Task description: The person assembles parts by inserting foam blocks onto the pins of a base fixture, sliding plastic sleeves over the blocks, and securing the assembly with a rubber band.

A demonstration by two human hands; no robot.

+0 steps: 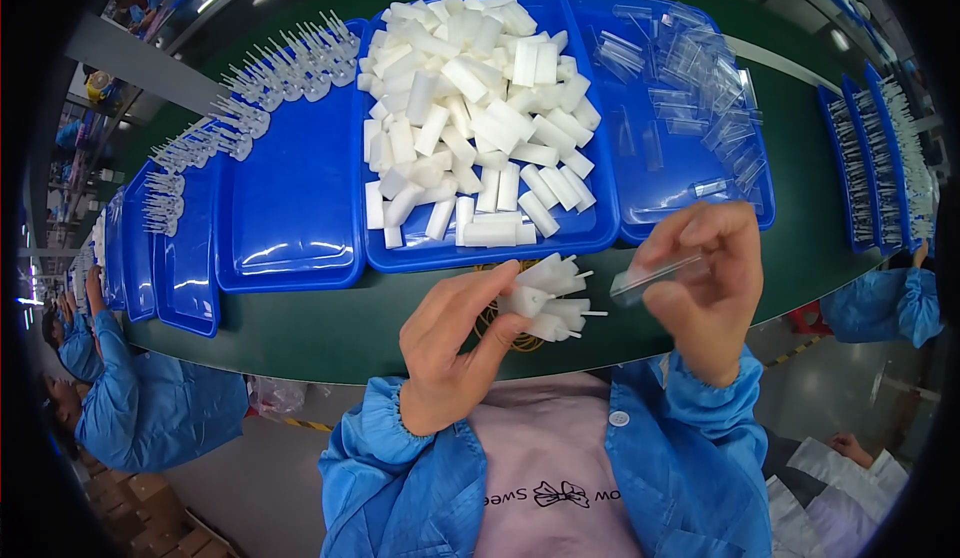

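My left hand (440, 350) grips a cluster of white foam blocks (545, 301) between thumb and fingers, over the table's near edge. Thin white pins poke out of the blocks' right ends. To the right, a short clear plastic tube (655, 275) is pinched in my right hand (717, 293). Its left end points at the cluster, with a small gap between them. Beyond my hands, loose white foam blocks (465, 78) fill a blue tray (490, 255). More clear plastic tubes (690, 98) lie scattered in the blue tray (640, 198) on the right.
Yellowish loops (522, 344) lie on the green table (385, 320) under the cluster. White pronged parts (300, 58) line the far rim of the left blue tray (290, 208). Upright blue racks (865, 158) stand at far right. A person in blue (165, 403) sits at left.
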